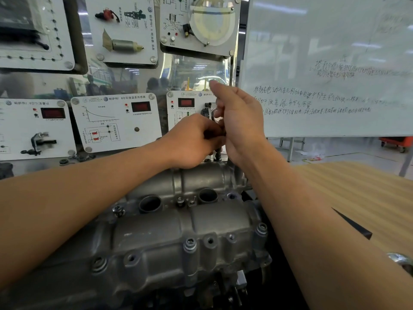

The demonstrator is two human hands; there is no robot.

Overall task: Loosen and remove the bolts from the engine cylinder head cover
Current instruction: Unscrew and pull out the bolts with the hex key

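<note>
The grey metal cylinder head cover (156,231) fills the lower middle of the view. Several bolts sit in it, such as one at the left (118,210), one in the centre (180,200) and one on the near edge (190,242). Both hands meet above the cover's far end. My left hand (192,142) is curled round a small dark part (213,134). My right hand (239,124) pinches the same part with curled fingers, its index finger raised. Under the hands, a dark bolt-like piece (218,155) stands at the cover's far edge; most of it is hidden.
A display wall of white sensor panels (116,121) stands close behind the engine. A whiteboard (324,63) with handwriting is at the right. A wooden-topped table (357,193) lies right of the engine, with a black strip (353,224) on it.
</note>
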